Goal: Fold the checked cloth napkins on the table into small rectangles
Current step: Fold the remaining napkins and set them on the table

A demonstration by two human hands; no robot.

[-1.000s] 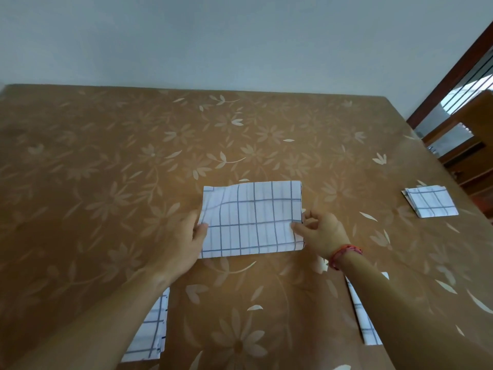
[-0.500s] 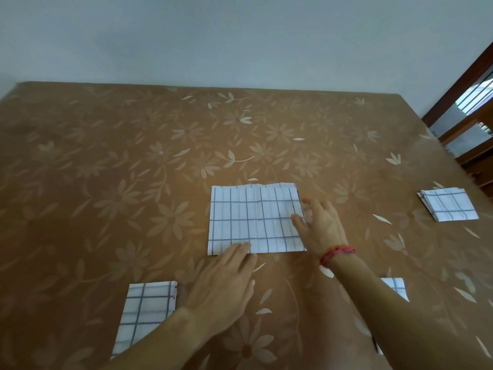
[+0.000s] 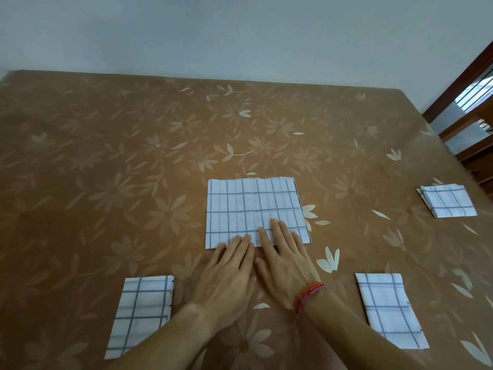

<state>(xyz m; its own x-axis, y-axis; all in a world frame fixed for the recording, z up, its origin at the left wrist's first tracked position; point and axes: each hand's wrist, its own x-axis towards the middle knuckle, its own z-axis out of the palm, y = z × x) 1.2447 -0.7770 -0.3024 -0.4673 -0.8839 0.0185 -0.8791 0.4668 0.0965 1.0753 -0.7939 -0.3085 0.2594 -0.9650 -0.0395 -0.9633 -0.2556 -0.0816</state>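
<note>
Four patches of checked cloth lie on the brown flowered desk (image 3: 106, 156). The half-folded napkin (image 3: 253, 206), a broad rectangle with a crease down its middle, lies flat at the middle of the desk, somewhat toward the near edge. The left hand (image 3: 226, 273) and right hand (image 3: 285, 268) lie close side by side, palms down, at its near edge. The left fingertips (image 3: 244, 240) reach just over that edge, and the right fingers (image 3: 277, 228) lie further onto the cloth. Neither grip has hold of anything: all fingers are straight and pressed flat. A second ago each hand pinched one side edge of this napkin. Half a second ago the left hand already lay flat at the near edge while the right was at the right side edge; it has since come across beside the left. The cloth's left part, rippled a second ago, now lies smooth. A red thread band (image 3: 310, 295) circles the right wrist. One folded napkin (image 3: 141, 313) lies toward the near-left corner, another folded piece (image 3: 386, 308) lies toward the near-right, and a small folded stack (image 3: 448, 200) sits by the right edge.
</note>
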